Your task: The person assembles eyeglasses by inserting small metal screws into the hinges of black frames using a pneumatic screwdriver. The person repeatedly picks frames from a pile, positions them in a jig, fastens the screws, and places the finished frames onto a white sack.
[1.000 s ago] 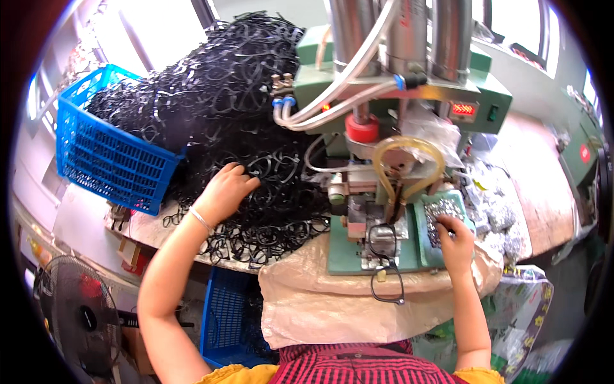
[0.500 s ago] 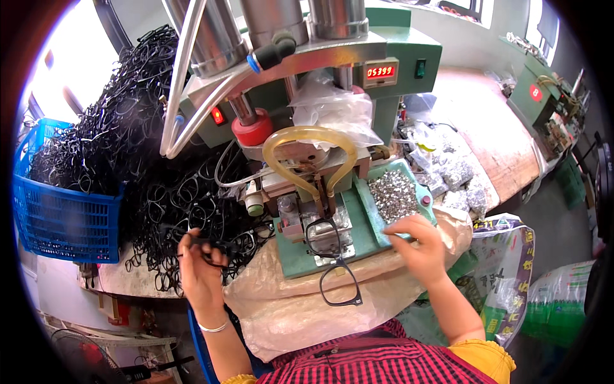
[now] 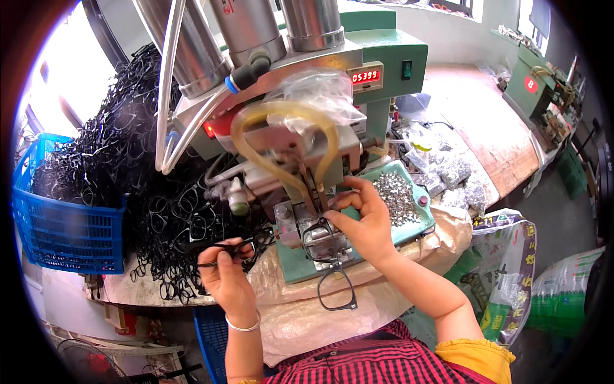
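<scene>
My left hand (image 3: 228,281) is closed on a black eyeglass frame (image 3: 220,251), beside the big heap of frames; my fingers partly cover it. Another black eyeglass frame (image 3: 352,304) sits in the green press machine, one rim inside the metal fixture (image 3: 329,246) and the other hanging over the front edge. Close to the upper rim, under the machine's head, is my right hand (image 3: 366,224), thumb and forefinger brought together at the fixture. Whatever is between those fingertips is too small to make out. A yellowish curved hose (image 3: 329,141) arches just above.
A teal tray (image 3: 419,225) of small silver metal parts stands right of the fixture. Black frames (image 3: 179,211) are heaped at left, spilling from a blue basket (image 3: 70,233). Bagged metal parts (image 3: 453,169) lie behind the tray. Brown sheeting (image 3: 288,320) drapes the table front.
My right hand has moved left and away from me, from beside the tray to the fixture. The left hand has shifted right with its frame. The whole view has tilted slightly.
</scene>
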### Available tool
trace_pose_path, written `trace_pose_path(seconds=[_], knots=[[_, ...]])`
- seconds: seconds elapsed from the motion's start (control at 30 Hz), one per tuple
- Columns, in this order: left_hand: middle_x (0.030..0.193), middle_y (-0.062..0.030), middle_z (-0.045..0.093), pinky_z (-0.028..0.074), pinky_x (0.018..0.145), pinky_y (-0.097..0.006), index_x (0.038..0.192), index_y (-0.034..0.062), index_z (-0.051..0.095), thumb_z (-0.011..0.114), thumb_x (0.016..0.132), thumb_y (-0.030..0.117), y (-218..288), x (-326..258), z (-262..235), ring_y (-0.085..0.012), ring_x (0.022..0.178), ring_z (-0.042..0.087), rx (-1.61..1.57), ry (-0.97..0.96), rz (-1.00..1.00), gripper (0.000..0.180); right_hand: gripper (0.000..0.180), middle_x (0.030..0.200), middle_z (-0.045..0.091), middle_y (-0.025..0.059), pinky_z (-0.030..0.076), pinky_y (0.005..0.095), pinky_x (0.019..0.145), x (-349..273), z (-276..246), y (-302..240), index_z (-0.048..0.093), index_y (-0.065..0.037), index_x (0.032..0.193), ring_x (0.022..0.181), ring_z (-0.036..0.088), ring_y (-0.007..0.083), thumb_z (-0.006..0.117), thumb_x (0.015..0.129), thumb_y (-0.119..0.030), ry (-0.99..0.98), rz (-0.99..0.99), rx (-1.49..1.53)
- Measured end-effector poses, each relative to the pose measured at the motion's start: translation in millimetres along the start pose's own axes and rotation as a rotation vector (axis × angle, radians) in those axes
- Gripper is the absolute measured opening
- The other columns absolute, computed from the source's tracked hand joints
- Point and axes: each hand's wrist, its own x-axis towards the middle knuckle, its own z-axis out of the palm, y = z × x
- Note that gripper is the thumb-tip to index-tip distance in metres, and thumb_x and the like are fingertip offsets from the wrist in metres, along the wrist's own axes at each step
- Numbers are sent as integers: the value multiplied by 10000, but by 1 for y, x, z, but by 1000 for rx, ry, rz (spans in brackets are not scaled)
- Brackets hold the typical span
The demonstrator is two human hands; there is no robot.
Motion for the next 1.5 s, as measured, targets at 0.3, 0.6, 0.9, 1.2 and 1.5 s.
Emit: trace_pose_path(seconds=[0.3,0.6,0.9,1.2,1.5], knots=[[1002,-204,669,605,809,-400,1011,-50,592,605,946,-31,34,40,56,-285,912,690,154,-321,262,70,627,989,705,91,442,299,972,-11,11,-28,426,28,1384,988,656,167,688,817,-19,-37,31,-80],[1003,-34,751,510,926,-457,914,119,772,788,719,110,1,3,65,-213,823,664,676,-857,651,196,216,1251,615,219,427,455,1049,-4,-110,54,743,-92,930,1246,539,385,787,721,-123,148,-212,-1198],[1047,-42,750,503,943,-467,979,120,754,785,776,90,-1,-4,59,-214,870,678,643,-776,597,208,151,1229,628,171,503,476,877,30,-71,64,724,-98,924,1212,550,366,719,779,-143,74,-344,-1270],[1095,-102,706,461,971,-424,972,25,693,674,826,-47,75,-24,-46,-278,1044,644,927,97,498,163,124,1060,703,130,493,379,934,-12,-108,54,741,-43,968,1029,648,299,667,873,-74,270,-252,-1021],[987,-30,660,462,993,-393,953,102,619,610,755,51,32,124,-45,-243,1002,580,1618,-1025,843,205,149,954,703,3,456,211,769,16,-90,78,731,-4,1043,846,599,65,662,924,-63,328,60,-137]])
